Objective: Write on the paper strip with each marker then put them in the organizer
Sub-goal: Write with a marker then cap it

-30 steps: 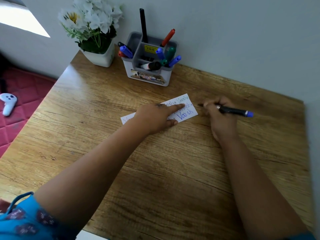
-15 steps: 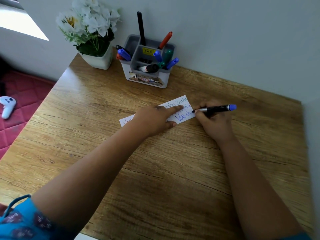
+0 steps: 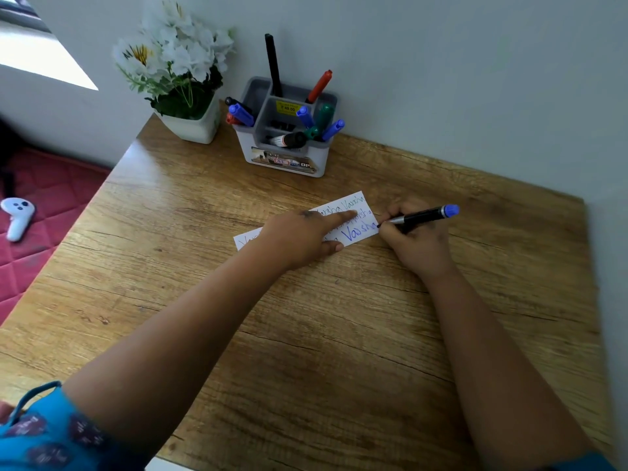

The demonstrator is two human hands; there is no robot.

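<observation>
A white paper strip [image 3: 356, 229] with several handwritten words lies on the wooden desk [image 3: 306, 334]. My left hand [image 3: 299, 237] lies flat on it, index finger stretched across the writing. My right hand [image 3: 416, 243] grips a black marker with a blue end [image 3: 421, 216]; its tip touches the strip's right edge, beside the blue word. The grey and white organizer [image 3: 285, 158] stands at the back against the wall and holds several markers in blue, green, red and black.
A white pot of white flowers [image 3: 183, 79] stands left of the organizer at the desk's back corner. The wall runs behind the desk and along its right side. Left of the desk, a white controller [image 3: 17, 217] lies on a red quilted mat.
My right hand has brought the marker leftward from off the paper and turned it, so its tip now rests at the strip's right edge. My left hand has stayed on the strip.
</observation>
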